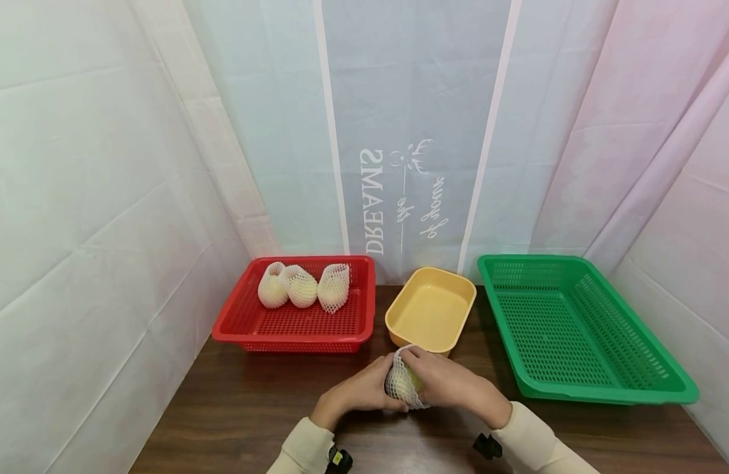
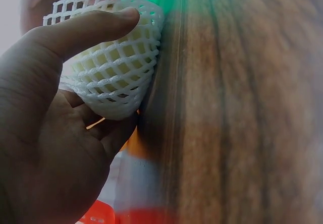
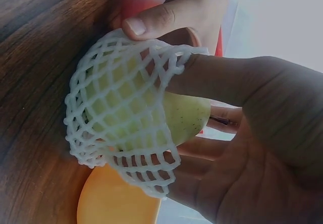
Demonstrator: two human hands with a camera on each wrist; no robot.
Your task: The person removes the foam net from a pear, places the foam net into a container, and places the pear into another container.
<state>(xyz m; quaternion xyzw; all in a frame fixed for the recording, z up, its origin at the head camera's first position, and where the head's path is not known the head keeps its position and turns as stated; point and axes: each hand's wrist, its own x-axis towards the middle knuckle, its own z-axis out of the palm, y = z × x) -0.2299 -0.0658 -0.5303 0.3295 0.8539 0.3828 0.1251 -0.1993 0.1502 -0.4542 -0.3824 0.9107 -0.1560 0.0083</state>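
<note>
Both hands hold a pear (image 3: 189, 117) partly covered by a white foam net (image 3: 118, 95), just above the wooden table. My left hand (image 1: 369, 386) grips the netted end, its thumb laid over the mesh and its fingers beneath in the left wrist view. From the stem side, my right hand (image 1: 444, 378) curls round the pear, its thumb under the net's edge in the right wrist view. The stem and a strip of speckled green-yellow skin show bare there. Behind the hands stands a yellow basin (image 1: 431, 309).
A red basket (image 1: 293, 339) at the left holds several pale round fruits (image 1: 302, 289) in white foam nets. At the right stands a large green basket (image 1: 554, 329). Dark wooden table (image 1: 234, 408) lies under everything, with curtains hanging behind and at the sides.
</note>
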